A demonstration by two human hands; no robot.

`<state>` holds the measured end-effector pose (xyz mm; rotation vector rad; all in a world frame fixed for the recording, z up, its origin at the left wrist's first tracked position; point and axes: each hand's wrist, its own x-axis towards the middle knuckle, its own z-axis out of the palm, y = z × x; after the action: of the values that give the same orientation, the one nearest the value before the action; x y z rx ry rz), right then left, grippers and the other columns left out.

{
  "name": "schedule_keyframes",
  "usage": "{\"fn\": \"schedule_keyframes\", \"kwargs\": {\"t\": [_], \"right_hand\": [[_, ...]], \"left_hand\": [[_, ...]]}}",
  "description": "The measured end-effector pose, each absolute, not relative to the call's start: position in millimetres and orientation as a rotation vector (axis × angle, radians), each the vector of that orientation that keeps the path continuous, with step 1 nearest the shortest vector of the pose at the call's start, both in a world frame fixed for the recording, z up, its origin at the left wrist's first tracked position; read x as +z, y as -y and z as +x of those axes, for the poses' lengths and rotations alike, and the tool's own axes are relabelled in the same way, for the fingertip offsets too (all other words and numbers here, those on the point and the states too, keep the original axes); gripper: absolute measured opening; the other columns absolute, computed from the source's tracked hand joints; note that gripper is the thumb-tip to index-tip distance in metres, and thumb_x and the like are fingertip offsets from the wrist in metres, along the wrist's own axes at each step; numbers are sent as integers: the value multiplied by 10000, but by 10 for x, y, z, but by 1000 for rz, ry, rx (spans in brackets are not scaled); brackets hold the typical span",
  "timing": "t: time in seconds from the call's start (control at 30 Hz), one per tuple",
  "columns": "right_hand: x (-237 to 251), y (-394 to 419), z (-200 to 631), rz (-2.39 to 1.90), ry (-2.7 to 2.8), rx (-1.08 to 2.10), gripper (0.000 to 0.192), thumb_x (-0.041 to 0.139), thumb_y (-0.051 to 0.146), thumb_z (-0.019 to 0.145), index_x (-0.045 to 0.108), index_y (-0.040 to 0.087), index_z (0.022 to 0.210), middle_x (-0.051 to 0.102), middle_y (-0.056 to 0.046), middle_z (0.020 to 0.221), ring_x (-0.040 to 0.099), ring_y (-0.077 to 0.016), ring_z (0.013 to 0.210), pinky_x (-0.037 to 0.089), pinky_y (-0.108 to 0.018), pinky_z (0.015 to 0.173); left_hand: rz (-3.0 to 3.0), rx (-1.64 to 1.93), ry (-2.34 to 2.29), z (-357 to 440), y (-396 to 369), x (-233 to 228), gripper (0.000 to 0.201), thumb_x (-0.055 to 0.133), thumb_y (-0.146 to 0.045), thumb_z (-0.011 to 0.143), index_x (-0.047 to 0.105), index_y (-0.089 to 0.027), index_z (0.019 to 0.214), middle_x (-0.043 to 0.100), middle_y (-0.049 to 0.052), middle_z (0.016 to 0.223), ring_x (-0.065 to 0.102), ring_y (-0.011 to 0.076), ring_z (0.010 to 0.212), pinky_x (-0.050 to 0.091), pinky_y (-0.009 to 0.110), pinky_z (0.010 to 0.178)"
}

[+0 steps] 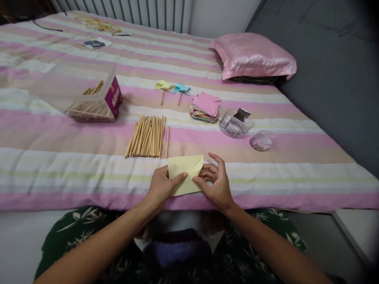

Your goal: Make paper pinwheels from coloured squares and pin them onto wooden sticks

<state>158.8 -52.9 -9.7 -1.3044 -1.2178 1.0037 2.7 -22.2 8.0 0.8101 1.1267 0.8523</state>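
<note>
Pale yellow paper (186, 173) — pink-striped bedsheet (59, 165) — glossy pink pillow (254, 55)

The yellow sheet (186, 173) at lower centre looks like thin matt paper, creased. The sticks (147, 136) above it appear to be pale, smooth wood. The bedspread (59, 165) is soft matt striped cloth. The pillow (253, 55) at upper right is glossy pink satin. The box (79, 91) at left is clear plastic, as are the shiny tape dispenser (236, 124) and the small cup (262, 141).
</note>
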Motion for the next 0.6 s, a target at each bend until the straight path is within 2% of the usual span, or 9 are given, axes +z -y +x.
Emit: {"fn": "schedule_keyframes", "kwargs": {"t": [0.07,0.17,0.23,0.43,0.6], "right_hand": [[-98,516,1603,-1317,1265,1051,587,695,354,697,403,212,1187,618,-49,893,615,-155,728,476,-232,558],[-87,505,1637,-1349,1395,1081,294,652,379,737,595,160,925,632,-61,811,587,-158,695,455,-239,544],[-78,504,1652,-1375,1420,1060,263,638,384,749,630,150,867,641,-65,787,576,-159,672,454,-252,549],[-83,495,1673,-1370,1342,1147,273,642,385,739,649,150,877,671,-71,805,601,-180,701,488,-283,604],[-39,459,1745,-1281,1157,1409,263,688,356,689,662,147,848,682,-48,774,618,-176,699,490,-282,627]], "left_hand": [[824,866,-1120,34,231,70,306,772,-269,592,684,-117,842,726,75,822,640,162,668,498,272,643],[858,878,-1111,51,249,71,279,772,-268,596,683,-120,816,725,64,800,636,158,668,497,267,646],[876,877,-1116,64,262,80,268,775,-262,592,683,-123,802,724,59,795,637,158,673,496,265,646],[948,816,-1079,71,275,100,257,766,-258,602,700,-132,817,725,78,870,649,181,741,498,284,689],[934,715,-943,2,238,132,300,755,-253,624,694,-125,889,719,83,868,638,180,758,480,295,741]]}}
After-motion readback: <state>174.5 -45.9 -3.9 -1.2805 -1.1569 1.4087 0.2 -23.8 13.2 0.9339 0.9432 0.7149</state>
